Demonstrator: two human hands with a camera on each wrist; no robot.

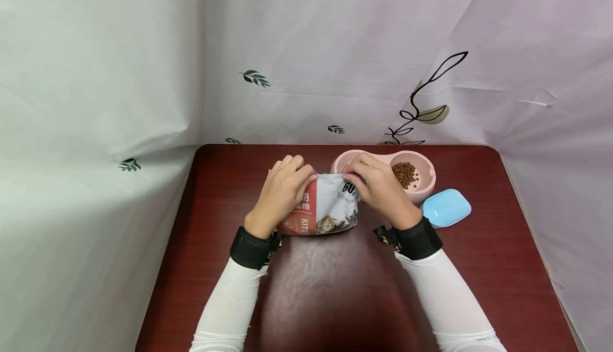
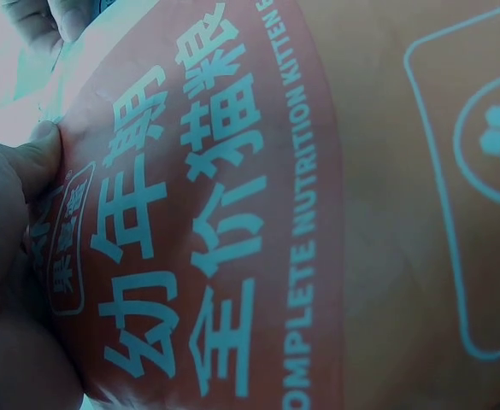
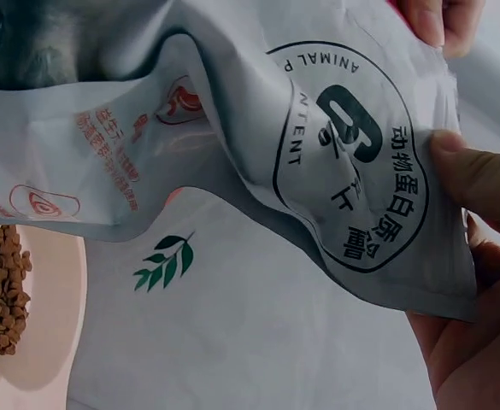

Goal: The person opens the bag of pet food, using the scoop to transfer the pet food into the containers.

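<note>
Both hands hold a kitten food bag (image 1: 330,203), silver and orange-red with a kitten picture, by its top edge. My left hand (image 1: 284,189) grips the top at the left, its thumb on the printed front in the left wrist view. At the right end of the same edge, my right hand (image 1: 378,184) pinches the bag between thumb and fingers. Behind the bag stands a pink double bowl (image 1: 428,189); brown kibble (image 1: 404,173) lies in its right side. The bowl's left side is partly hidden by the right hand.
A light blue scoop (image 1: 447,208) lies to the right of the right wrist, close to the bowl. The dark red table (image 1: 230,176) meets white patterned cloth (image 1: 297,101) along its back edge, with more cloth at the left and right.
</note>
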